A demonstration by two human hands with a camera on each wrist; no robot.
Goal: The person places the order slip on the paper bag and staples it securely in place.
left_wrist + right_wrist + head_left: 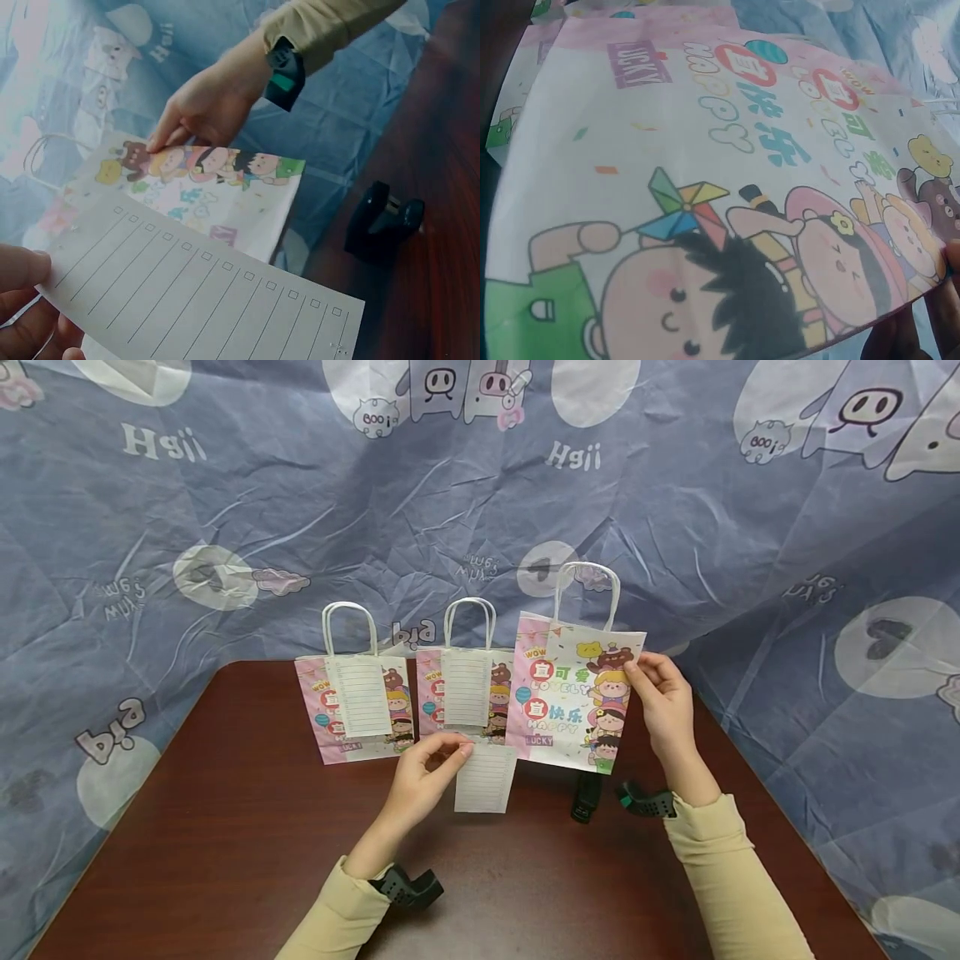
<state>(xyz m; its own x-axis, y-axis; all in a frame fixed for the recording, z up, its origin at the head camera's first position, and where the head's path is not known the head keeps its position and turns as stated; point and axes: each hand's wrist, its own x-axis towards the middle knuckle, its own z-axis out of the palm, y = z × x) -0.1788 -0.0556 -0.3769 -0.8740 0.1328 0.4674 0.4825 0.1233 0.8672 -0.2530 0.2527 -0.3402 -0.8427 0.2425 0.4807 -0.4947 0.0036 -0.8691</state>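
Note:
Between thumb and fingers my left hand (423,781) pinches the top left corner of a lined white checklist sheet (483,781). Its row of small checkboxes shows in the left wrist view. My right hand (669,710) grips the right edge of a pink and white paper gift bag (573,693), which has cartoon figures and a twisted white handle. In the left wrist view the sheet (202,292) overlaps part of the bag (202,195). Under the held bag, partly hidden in the head view, a small black stapler (384,221) is on the table.
Two more matching gift bags stand at the back of the dark red table (247,827): a left bag (401,693) and a middle bag (501,681). A lined sheet (360,697) is on the left one, another sheet (465,689) on the middle one. Blue printed cloth (300,527) hangs behind.

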